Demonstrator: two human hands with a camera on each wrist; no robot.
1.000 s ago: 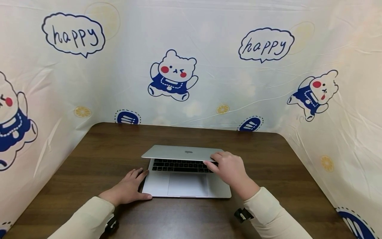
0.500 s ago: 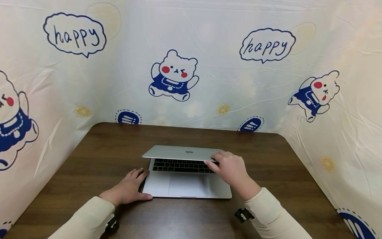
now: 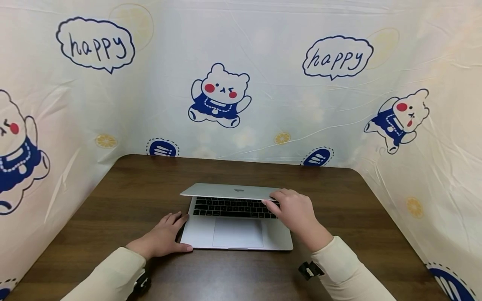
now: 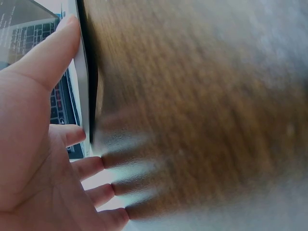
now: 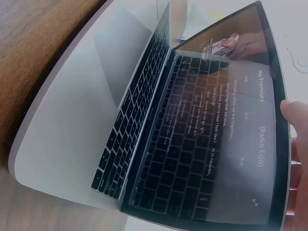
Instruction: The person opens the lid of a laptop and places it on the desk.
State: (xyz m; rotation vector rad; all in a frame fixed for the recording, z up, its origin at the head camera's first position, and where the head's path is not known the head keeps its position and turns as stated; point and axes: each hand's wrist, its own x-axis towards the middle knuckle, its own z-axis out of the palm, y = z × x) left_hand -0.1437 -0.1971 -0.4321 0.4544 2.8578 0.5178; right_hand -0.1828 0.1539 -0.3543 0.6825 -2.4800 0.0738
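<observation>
Lid (image 3: pixel 222 190) raised slightly higher.
Silver laptop (image 3: pixel 236 214), black keys (image 3: pixel 226 205), lit screen (image 5: pixel 236 139); right hand (image 3: pixel 296 211) pinches lid edge, left hand (image 3: pixel 162 238), spread wide, touches base (image 3: pixel 201 234).

- Table (image 3: pixel 113 217): dark brown, wood-grained top, seen from the head with 12 o'clock at the far edge; corners rounded at 11 and 1 o'clock; pale sheen toward 6 o'clock.
- Laptop (image 3: pixel 237 233): base flat on the table near the middle of the dial, hinge side toward 12 o'clock, front edge toward 6; lid (image 3: pixel 229 191) partly raised.
- Left hand (image 3: pixel 162 237): on the table at the laptop's 8-to-9 o'clock side, fingers spread, thumb (image 3: pixel 183 248) at the laptop's 8 o'clock corner.
</observation>
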